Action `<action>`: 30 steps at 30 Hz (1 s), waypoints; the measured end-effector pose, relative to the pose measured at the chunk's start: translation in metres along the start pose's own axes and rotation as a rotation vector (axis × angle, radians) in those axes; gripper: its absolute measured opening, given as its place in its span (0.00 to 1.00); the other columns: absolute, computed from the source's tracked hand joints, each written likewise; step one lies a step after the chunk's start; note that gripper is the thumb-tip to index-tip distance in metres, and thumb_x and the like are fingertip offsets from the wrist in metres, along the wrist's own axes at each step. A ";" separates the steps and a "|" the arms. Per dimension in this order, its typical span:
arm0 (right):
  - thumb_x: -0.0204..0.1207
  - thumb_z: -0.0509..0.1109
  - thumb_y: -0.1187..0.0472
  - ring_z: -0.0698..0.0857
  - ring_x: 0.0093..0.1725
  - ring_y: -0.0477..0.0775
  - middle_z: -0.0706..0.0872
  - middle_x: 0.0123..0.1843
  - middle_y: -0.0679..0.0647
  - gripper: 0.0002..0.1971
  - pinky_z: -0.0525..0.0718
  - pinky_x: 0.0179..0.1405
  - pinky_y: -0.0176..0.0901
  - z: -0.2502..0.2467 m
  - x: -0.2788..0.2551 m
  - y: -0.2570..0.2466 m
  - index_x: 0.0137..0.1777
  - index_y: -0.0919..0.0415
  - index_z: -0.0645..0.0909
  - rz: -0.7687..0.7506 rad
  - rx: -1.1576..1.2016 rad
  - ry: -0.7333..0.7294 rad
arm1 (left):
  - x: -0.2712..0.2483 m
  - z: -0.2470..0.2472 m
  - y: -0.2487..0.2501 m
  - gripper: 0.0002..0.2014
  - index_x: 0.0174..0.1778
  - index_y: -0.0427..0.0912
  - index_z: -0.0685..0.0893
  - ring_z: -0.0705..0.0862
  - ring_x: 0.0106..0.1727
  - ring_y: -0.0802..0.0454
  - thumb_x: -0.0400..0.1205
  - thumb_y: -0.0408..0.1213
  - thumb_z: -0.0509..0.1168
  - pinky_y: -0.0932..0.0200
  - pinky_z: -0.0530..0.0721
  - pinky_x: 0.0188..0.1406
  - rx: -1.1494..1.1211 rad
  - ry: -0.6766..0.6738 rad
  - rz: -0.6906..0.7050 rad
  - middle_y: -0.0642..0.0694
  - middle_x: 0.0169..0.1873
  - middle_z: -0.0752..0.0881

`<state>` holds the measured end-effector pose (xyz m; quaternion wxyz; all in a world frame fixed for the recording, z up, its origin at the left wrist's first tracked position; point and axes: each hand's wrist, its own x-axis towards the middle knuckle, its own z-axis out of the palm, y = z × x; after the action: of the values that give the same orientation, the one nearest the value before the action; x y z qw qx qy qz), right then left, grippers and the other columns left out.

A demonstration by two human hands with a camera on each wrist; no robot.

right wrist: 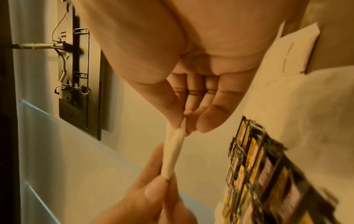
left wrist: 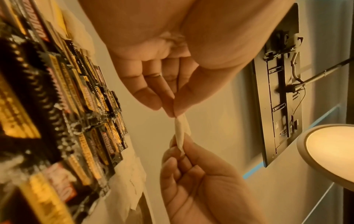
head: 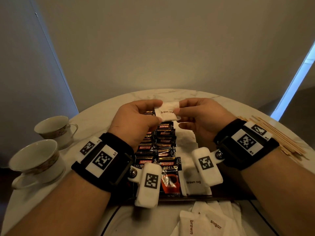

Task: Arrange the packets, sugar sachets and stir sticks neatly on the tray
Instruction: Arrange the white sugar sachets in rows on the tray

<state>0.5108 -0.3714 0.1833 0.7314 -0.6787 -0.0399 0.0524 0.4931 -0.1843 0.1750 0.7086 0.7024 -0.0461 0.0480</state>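
Tray [head: 196, 198]: dark, sits on the marble counter [head: 102, 109] under both wrists, mostly hidden; only its near rim shows. Two columns of overlapped coffee packets [head: 163, 143] run down its middle, looking tidy. White sugar sachets lie to their right on the tray [head: 194, 182], partly hidden by the wrist cameras. More loose sachets [head: 204, 220] wait on the counter in front of the tray. Stir sticks [head: 276, 135] are in a loose pile on the counter at far right, not on the tray yet. Two teacups [head: 44, 150] sit at the left, well apart.

Held sachet [head: 167, 111]: up in the air above the far end of the packet columns. Left hand [head: 136, 120] pinches its left edge and right hand [head: 201, 116] pinches its right edge, each with thumb and forefinger; both grips grasp the sachet. Wrist views show it edge-on, bulging in the middle.

Risks, my read:
- Tray: forearms hang right over it, so a wrist camera could snag the nearest packets and fan the columns out.
- Sachet row: setting this one down blind may shove the neighbours askew.
- Sachet: pulling the ends apart too hard could tear the paper and spill sugar over the packets.
- Sticks: near the counter edge, and a right elbow sweep could scatter them.
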 end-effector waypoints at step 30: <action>0.81 0.69 0.71 0.87 0.42 0.58 0.85 0.44 0.62 0.10 0.89 0.58 0.57 -0.078 0.046 0.025 0.61 0.71 0.83 0.316 -0.286 0.469 | 0.009 -0.013 0.004 0.19 0.55 0.43 0.89 0.90 0.42 0.54 0.78 0.15 0.68 0.61 0.87 0.34 -0.095 0.083 -0.091 0.49 0.44 0.93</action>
<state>0.5657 -0.4406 0.1520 0.6007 -0.7661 0.2287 0.0015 0.5013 -0.1713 0.1797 0.7438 0.6669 0.0129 0.0424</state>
